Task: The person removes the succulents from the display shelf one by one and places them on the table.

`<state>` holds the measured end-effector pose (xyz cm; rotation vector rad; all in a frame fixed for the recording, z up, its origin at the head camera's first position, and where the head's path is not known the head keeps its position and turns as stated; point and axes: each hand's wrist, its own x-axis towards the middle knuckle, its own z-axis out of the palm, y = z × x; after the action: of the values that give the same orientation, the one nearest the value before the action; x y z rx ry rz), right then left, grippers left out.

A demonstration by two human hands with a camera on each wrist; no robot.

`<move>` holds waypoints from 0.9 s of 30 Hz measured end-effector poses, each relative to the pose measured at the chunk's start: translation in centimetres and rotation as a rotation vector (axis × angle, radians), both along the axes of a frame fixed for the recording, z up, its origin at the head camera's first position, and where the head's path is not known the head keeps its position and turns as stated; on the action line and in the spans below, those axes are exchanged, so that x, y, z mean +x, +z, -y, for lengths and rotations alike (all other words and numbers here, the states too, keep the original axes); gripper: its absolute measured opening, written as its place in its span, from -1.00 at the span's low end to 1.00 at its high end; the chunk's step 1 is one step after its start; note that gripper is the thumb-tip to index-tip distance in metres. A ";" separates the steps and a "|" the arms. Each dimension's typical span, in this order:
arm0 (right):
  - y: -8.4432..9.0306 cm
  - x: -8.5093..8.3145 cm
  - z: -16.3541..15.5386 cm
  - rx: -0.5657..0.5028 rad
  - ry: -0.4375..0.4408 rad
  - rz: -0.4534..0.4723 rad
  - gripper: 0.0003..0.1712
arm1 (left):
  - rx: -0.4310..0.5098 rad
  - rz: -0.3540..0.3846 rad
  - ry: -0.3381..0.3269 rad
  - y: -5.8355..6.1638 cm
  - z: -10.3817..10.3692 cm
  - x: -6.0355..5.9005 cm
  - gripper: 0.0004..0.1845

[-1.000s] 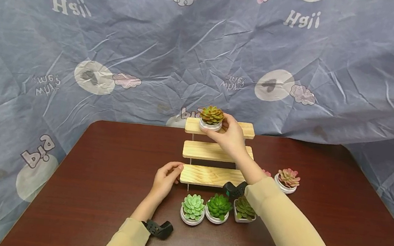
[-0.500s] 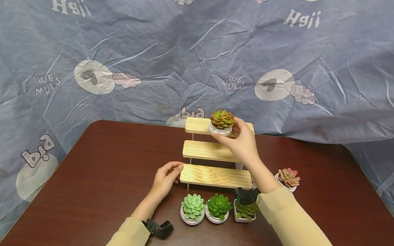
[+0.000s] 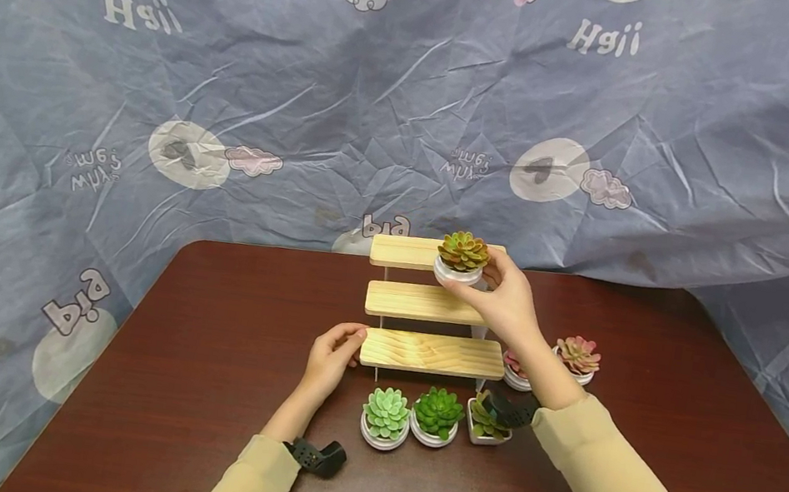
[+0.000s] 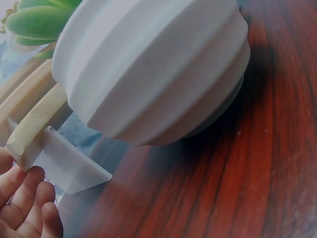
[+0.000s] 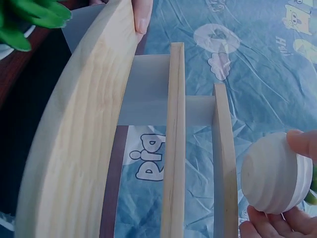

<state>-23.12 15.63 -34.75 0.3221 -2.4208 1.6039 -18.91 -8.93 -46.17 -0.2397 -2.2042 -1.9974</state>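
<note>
1. The right hand [image 3: 508, 302] holds a small white pot with a red-green succulent [image 3: 462, 258], fingers curled around the pot's side and thumb under it. The pot sits just off the right end of the top shelf, at its height and upright; this grip leaves its base free.

2. The left hand [image 3: 332, 355] rests its fingertips against the left end of the bottom shelf, lightly curled, seemingly steadying the stand.

3. The wooden stand [image 3: 428, 352] has three pale steps rising away from the person, all bare. It stands near the far edge of a dark brown table [image 3: 208, 388].

4. In front of the stand, in a row, sit a pale green succulent [image 3: 385, 418], a dark green succulent [image 3: 436, 416] and a third pot [image 3: 483, 426] partly hidden by the right wrist.

5. To the right, a pink succulent [image 3: 577, 358] stands beside another pot mostly hidden by the arm.

6. A wrinkled blue cartoon-print cloth [image 3: 235, 89] hangs behind.
</note>
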 end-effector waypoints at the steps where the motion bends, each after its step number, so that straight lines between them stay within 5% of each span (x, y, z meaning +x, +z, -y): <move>1: 0.0 0.1 -0.1 0.001 -0.005 0.007 -0.22 | 0.000 -0.001 0.001 0.0 0.0 0.0 -0.78; 27: -1.5 3.4 -3.2 -0.033 -0.053 0.054 -0.18 | 0.002 0.015 0.003 0.0 0.0 0.0 -0.78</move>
<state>-19.73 18.84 -36.27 0.2095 -2.4177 1.6486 -18.86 -8.90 -46.13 -0.2219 -2.2098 -2.0058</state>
